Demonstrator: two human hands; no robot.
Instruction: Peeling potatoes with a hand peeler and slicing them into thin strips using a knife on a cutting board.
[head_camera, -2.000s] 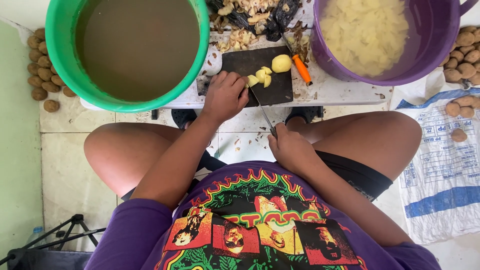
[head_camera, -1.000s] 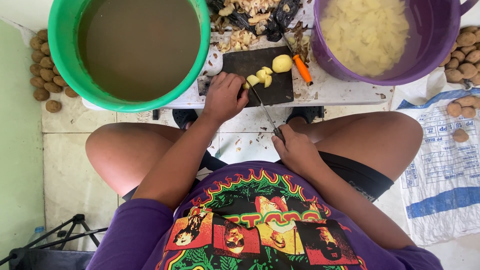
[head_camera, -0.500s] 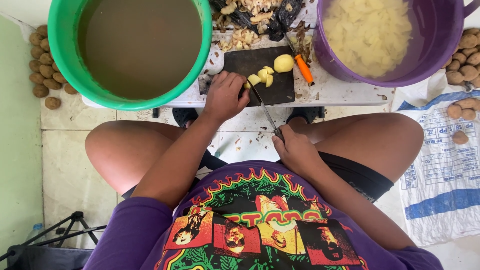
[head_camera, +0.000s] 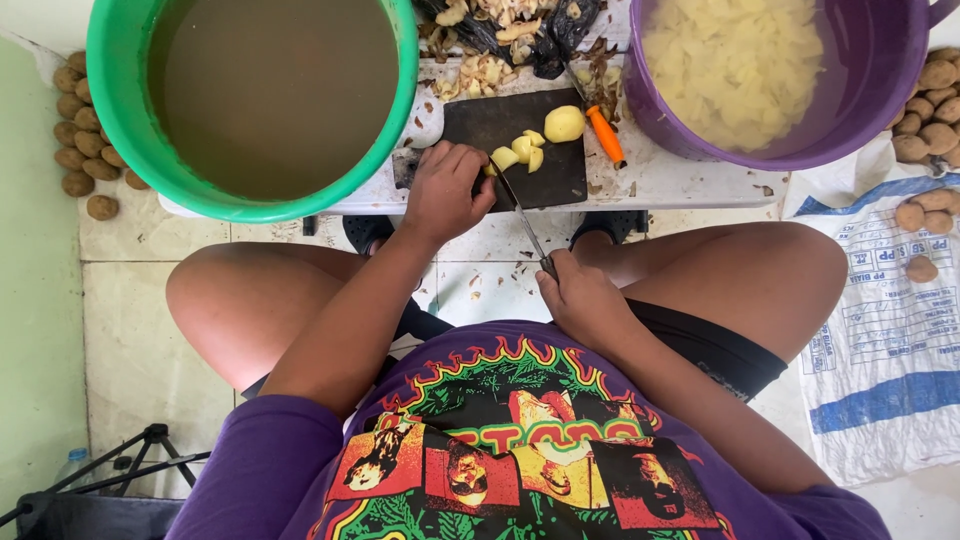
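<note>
Nearest the camera, a purple printed shirt (head_camera: 520, 450) fills the lower frame and is cut off at the bottom edge. Above it, the right hand (head_camera: 580, 298) is closed around the handle of a knife (head_camera: 522, 218); the handle is hidden inside the fist, and only the thin blade is seen, slanting up to the left onto the dark cutting board (head_camera: 500, 125). The left hand (head_camera: 445, 190) is curled over the near left part of the board, its fingertips pressed on a piece of peeled potato (head_camera: 490, 168) that is almost wholly covered, so its shape cannot be made out. Just beside the blade tip, small cut potato pieces (head_camera: 525, 152) are gathered, and a larger peeled potato half (head_camera: 564, 124) lies a little farther on the board. An orange-handled peeler (head_camera: 604, 136) is laid on the white surface (head_camera: 680, 185) at the board's right edge. Farther off, a green tub (head_camera: 110, 100) of murky water and a purple tub (head_camera: 880, 90) of cut potato in water are both cropped by the top edge, with a heap of peelings (head_camera: 500, 40) between them. Unpeeled potatoes (head_camera: 80, 140) are seen on the floor at the left.
</note>
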